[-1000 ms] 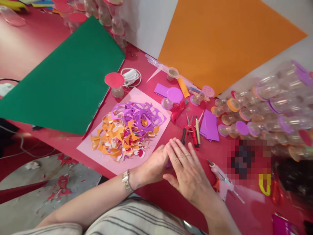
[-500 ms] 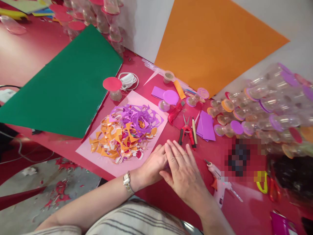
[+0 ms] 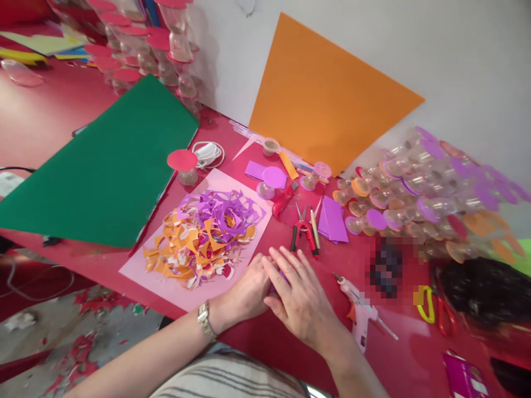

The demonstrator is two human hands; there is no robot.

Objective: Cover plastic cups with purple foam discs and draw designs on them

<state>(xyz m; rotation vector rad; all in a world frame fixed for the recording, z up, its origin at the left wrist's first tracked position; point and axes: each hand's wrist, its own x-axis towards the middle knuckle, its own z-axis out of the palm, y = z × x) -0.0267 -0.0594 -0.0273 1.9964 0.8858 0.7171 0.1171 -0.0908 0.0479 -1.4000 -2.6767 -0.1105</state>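
Note:
My left hand (image 3: pixel 244 284), with a watch on its wrist, is curled in front of my body, its fingertips mostly covered. Over it lies my right hand (image 3: pixel 296 296), palm down with the fingers stretched out, touching the left hand. A sliver of something purple shows between the two; its shape is hidden. Just beyond the left hand, a heap of purple, orange and white paper scraps (image 3: pixel 207 235) rests on a pink sheet (image 3: pixel 174 293). Red-handled pliers (image 3: pixel 305 229) and a pen-like tool (image 3: pixel 314 226) lie beyond my right fingers.
A pink glue gun (image 3: pixel 360 312) and yellow-handled scissors (image 3: pixel 426 307) are at the right. Joined clear plastic cups with coloured discs (image 3: pixel 398 213) stand behind them. Purple paper pieces (image 3: pixel 332 218) lie mid-table. A large green sheet (image 3: pixel 103 166) covers the left side; an orange sheet (image 3: pixel 323 94) leans against the wall.
The view has shifted, so the table things appear further left and mostly lower. My hands stay pressed together in nearly the same pose.

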